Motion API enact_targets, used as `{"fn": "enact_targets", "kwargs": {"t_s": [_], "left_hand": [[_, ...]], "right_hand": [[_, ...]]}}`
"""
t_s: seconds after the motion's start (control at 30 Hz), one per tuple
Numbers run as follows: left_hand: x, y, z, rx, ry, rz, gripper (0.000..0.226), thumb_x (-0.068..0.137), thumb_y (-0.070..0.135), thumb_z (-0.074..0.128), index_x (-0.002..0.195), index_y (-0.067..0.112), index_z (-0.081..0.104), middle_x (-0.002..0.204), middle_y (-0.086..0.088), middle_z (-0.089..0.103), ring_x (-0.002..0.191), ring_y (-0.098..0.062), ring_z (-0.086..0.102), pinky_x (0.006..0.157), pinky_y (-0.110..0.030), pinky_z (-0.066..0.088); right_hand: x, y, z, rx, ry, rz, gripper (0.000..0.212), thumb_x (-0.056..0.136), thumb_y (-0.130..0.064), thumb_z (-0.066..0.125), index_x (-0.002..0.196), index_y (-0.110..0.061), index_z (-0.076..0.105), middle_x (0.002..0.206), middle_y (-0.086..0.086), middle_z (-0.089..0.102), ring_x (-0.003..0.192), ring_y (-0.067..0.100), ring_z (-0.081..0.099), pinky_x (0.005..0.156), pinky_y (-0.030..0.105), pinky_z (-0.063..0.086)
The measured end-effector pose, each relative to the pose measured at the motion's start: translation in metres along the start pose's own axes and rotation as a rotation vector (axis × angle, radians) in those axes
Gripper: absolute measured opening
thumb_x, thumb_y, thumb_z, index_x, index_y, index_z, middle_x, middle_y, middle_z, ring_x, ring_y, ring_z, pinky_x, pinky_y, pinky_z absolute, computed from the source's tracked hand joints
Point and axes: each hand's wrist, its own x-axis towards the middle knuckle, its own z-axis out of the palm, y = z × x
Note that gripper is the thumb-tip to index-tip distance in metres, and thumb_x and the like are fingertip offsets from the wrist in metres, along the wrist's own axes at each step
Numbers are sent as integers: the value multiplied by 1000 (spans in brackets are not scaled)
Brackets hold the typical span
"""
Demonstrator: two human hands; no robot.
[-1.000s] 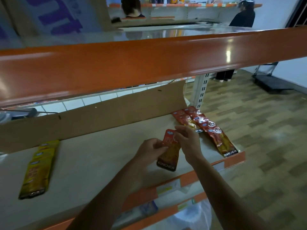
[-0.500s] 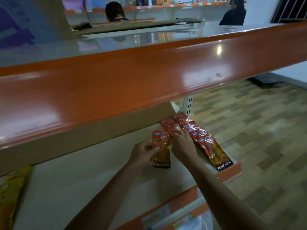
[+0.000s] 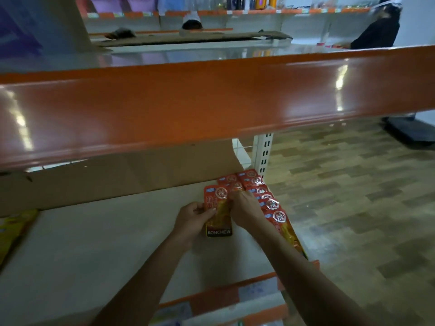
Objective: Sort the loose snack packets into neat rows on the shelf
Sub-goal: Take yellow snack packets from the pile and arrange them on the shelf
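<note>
left hand (image 3: 193, 217): fingers curled round the left edge of the red packet (image 3: 213, 196), thumb laid across its face.
right hand (image 3: 246, 209): fingers bent, pinching the same packet at its upper right edge.
red packet: lengthwise, "KONCHEW" end toward the person, low on the shelf (image 3: 94, 243); cannot tell if it lies flat.
red rows (image 3: 270, 204): two overlapping lines of like packets at the shelf's right end, just beside the held one.
yellow packets (image 3: 14, 229): far left end of the shelf, well apart.
cardboard (image 3: 117, 175): stands along the shelf's back.
upper shelf (image 3: 211, 102): glossy orange lip crossing above the hands.
person in black (image 3: 379, 31): by the far shelving, top right.
</note>
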Motion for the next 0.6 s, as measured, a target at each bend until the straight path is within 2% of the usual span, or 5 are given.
{"fn": "enact_targets", "kwargs": {"t_s": [0.1,0.2,0.33,0.47,0.6], "left_hand": [[-7,-1,8,-25,59,2,10,83,19,73,87,15,64,92,-6,71,86,-21,69,83,-37,56],[-8,-1,16,-31,110,-5,11,83,20,72,87,16,63,93,-7,71,86,-21,68,82,-37,56],[-8,4,31,-47,116,-10,13,82,18,74,87,16,63,95,-8,70,88,-25,69,87,-44,55],[-7,8,47,-29,125,5,17,80,17,75,90,18,61,97,-8,68,90,-24,69,86,-45,56],[-6,6,58,22,141,26,20,80,18,75,95,15,62,98,-8,69,88,-22,69,84,-43,56]], "right_hand": [[-1,4,-6,-1,-23,-41,23,92,-5,46,104,-4,66,113,11,66,101,26,60,78,26,43],[-1,12,-11,58,39,-62,21,86,-1,51,97,-5,69,108,10,68,99,26,62,73,23,40],[-5,32,-27,115,125,-34,36,80,4,52,108,-11,71,113,9,67,106,28,58,83,28,42],[-9,52,-35,171,147,43,27,83,2,53,104,-6,68,110,12,66,102,30,59,85,36,48],[-13,69,-35,182,142,88,25,85,0,51,104,-5,67,110,13,66,99,28,59,81,33,46]]}}
